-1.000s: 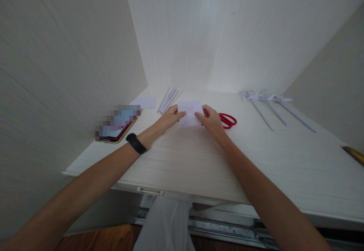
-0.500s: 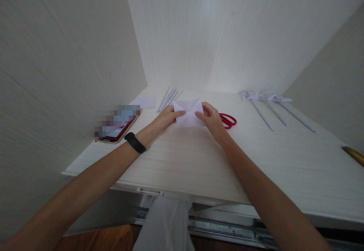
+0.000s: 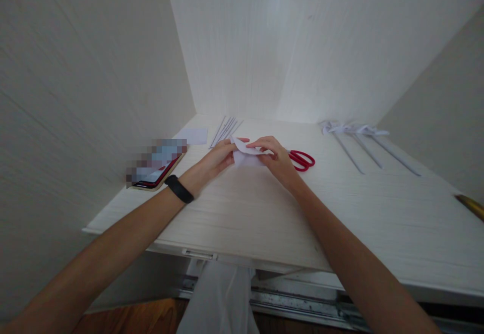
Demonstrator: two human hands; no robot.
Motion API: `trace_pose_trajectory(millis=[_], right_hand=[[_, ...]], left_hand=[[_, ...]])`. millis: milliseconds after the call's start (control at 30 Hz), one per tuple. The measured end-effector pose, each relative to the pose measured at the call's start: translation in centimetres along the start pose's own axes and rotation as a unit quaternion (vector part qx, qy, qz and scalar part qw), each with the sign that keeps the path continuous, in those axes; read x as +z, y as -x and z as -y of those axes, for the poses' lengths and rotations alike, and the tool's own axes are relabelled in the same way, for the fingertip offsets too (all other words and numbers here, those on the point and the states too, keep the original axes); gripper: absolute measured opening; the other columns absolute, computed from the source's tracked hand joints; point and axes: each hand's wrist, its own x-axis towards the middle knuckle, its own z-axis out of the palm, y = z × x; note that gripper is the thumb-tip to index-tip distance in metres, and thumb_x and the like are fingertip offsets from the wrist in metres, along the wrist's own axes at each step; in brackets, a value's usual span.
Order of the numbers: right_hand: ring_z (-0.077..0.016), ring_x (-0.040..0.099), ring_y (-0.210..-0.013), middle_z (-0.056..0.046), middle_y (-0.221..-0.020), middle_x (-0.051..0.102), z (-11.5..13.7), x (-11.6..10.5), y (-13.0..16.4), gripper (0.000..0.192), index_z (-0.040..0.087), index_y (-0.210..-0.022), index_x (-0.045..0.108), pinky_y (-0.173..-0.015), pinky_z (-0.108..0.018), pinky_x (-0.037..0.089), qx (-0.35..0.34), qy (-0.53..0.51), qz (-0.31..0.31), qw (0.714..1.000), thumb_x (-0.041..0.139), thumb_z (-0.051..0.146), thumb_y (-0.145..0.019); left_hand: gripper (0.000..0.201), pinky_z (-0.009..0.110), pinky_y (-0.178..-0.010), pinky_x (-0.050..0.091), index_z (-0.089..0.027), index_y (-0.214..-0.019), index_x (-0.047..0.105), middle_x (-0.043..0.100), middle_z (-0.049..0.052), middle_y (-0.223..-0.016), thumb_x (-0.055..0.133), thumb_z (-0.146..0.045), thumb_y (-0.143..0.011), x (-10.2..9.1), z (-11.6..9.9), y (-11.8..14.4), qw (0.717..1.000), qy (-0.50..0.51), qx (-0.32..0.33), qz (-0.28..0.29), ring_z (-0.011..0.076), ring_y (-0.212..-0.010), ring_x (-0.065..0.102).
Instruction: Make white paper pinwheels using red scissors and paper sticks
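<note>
At the frame's centre, on the table, the left hand and right hand each pinch the white paper sheet, seemingly mid-fold; next calls for pressing the crease flat.

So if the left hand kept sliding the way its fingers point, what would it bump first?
Probably the right hand, just across the folded white paper that the left hand pinches; depth is unclear.
</note>
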Motion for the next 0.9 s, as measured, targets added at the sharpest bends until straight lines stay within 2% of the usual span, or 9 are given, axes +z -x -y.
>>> trace_pose_trajectory(millis=[200, 300, 367, 400, 467, 533, 600, 733, 900], right_hand=[[-0.0199, 0.055, -0.099, -0.007, -0.106, 0.056, -0.5, -0.1, 0.0, 0.042, 0.025, -0.098, 0.073, -0.075, -0.031, 0.048, -0.017, 0.039, -0.002, 0.999, 0.048, 0.004, -0.073], [-0.0209, 0.054, -0.105, -0.007, -0.107, 0.055, -0.7, -0.1, 0.0, 0.043, 0.027, -0.102, 0.071, -0.086, -0.036, 0.048, -0.039, 0.049, -0.002, 0.998, 0.048, 0.005, -0.073], [-0.0209, 0.053, -0.108, -0.006, -0.11, 0.055, -0.9, -0.1, 0.0, 0.045, 0.028, -0.106, 0.07, -0.095, -0.039, 0.044, -0.054, 0.052, -0.001, 0.997, 0.047, 0.005, -0.074], [-0.0209, 0.053, -0.11, -0.006, -0.111, 0.055, -1.0, -0.1, 0.1, 0.047, 0.028, -0.108, 0.069, -0.098, -0.04, 0.043, -0.058, 0.051, 0.003, 0.997, 0.047, 0.005, -0.073], [-0.0216, 0.051, -0.114, -0.007, -0.115, 0.054, -1.1, -0.1, 0.2, 0.049, 0.028, -0.111, 0.068, -0.1, -0.041, 0.041, -0.057, 0.043, 0.015, 0.997, 0.046, 0.006, -0.073], [-0.0217, 0.05, -0.117, -0.006, -0.118, 0.054, -1.1, -0.3, 0.2, 0.047, 0.028, -0.111, 0.067, -0.1, -0.041, 0.041, -0.043, 0.027, 0.022, 0.998, 0.045, 0.008, -0.075], [-0.0211, 0.049, -0.119, -0.007, -0.122, 0.054, -0.9, -0.4, 0.2, 0.041, 0.028, -0.11, 0.069, -0.1, -0.039, 0.041, -0.021, 0.001, 0.021, 1.0, 0.044, 0.013, -0.08], [-0.0203, 0.051, -0.118, -0.007, -0.121, 0.059, -0.5, -0.5, -0.1, 0.031, 0.024, -0.103, 0.07, -0.101, -0.038, 0.038, 0.032, -0.031, -0.011, 0.999, 0.042, 0.031, -0.091], [-0.0187, 0.06, -0.088, -0.007, -0.101, 0.068, -0.9, 0.0, -0.3, 0.03, 0.019, -0.098, 0.067, -0.079, -0.033, 0.047, 0.117, -0.023, -0.035, 0.992, 0.054, 0.042, -0.085]], left_hand=[[0.017, 0.03, -0.079, 0.051, -0.013, -0.088, 0.068, 0.07, 0.008, -0.083, 0.056, -0.019, -0.078, -0.3, -0.1, -0.7, 0.997, 0.063, -0.05, -0.023, 0.017, -0.077, 0.065], [0.031, 0.034, -0.079, 0.052, -0.012, -0.094, 0.067, 0.07, 0.011, -0.087, 0.05, -0.036, -0.086, -0.4, -0.5, -0.7, 0.996, 0.067, -0.052, -0.026, 0.021, -0.081, 0.066], [0.038, 0.036, -0.08, 0.052, -0.012, -0.096, 0.066, 0.069, 0.012, -0.09, 0.053, -0.045, -0.085, -0.3, -0.8, -0.4, 0.997, 0.058, -0.046, -0.024, 0.0226, -0.084, 0.066], [0.036, 0.036, -0.082, 0.051, -0.012, -0.096, 0.065, 0.069, 0.012, -0.092, 0.058, -0.045, -0.083, -0.2, -0.9, -0.3, 0.998, 0.052, -0.041, -0.018, 0.0224, -0.086, 0.066], [0.029, 0.034, -0.087, 0.049, -0.012, -0.096, 0.063, 0.068, 0.01, -0.095, 0.07, -0.03, -0.074, 0.0, -1.0, 0.0, 0.999, 0.038, -0.025, -0.003, 0.0201, -0.089, 0.065], [0.037, 0.034, -0.093, 0.047, -0.013, -0.1, 0.061, 0.068, 0.008, -0.098, 0.073, -0.012, -0.066, 0.3, -0.9, 0.2, 1.0, 0.017, -0.012, 0.004, 0.0174, -0.092, 0.064], [0.049, 0.034, -0.096, 0.045, -0.014, -0.106, 0.058, 0.067, 0.007, -0.101, 0.071, -0.001, -0.06, 0.4, -0.8, 0.3, 1.0, -0.006, -0.008, -0.009, 0.0166, -0.096, 0.064], [0.065, 0.036, -0.097, 0.045, -0.014, -0.118, 0.052, 0.065, 0.01, -0.113, 0.068, 0.004, -0.057, 0.4, -0.8, 0.4, 0.998, -0.051, -0.006, -0.029, 0.0193, -0.103, 0.062], [0.07, 0.038, -0.099, 0.043, -0.014, -0.124, 0.046, 0.059, 0.016, -0.128, 0.067, -0.001, -0.058, 0.5, -0.8, 0.7, 0.995, -0.103, 0.007, 0.009, 0.0226, -0.114, 0.058]])
